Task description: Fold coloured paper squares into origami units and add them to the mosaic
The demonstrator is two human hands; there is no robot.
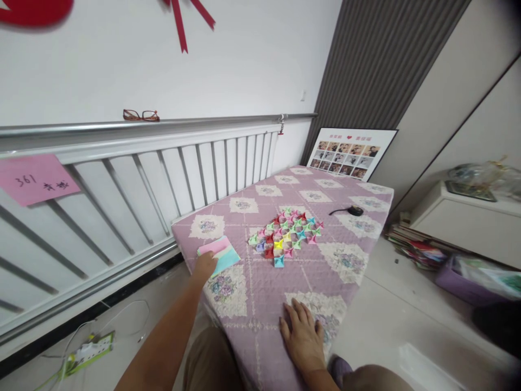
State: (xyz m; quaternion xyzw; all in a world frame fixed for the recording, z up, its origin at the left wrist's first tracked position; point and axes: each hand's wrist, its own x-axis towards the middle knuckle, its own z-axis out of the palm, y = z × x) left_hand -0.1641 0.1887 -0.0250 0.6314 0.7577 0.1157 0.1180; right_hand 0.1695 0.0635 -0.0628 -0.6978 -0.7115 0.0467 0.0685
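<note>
My left hand has its fingers closed on a small stack of coloured paper, pink and light blue, at the left edge of the table. My right hand lies flat on the tablecloth near the front edge, fingers apart and holding nothing. Beyond both hands, several small folded paper pieces in green, red, pink, blue and yellow stand in slanting rows at the middle of the table. One light blue folded piece is at the near end of these rows.
The purple patterned tablecloth covers the table. A black tape measure lies to the right, and a photo board leans at the far end. Railings run along the left, with glasses above. A power strip is on the floor.
</note>
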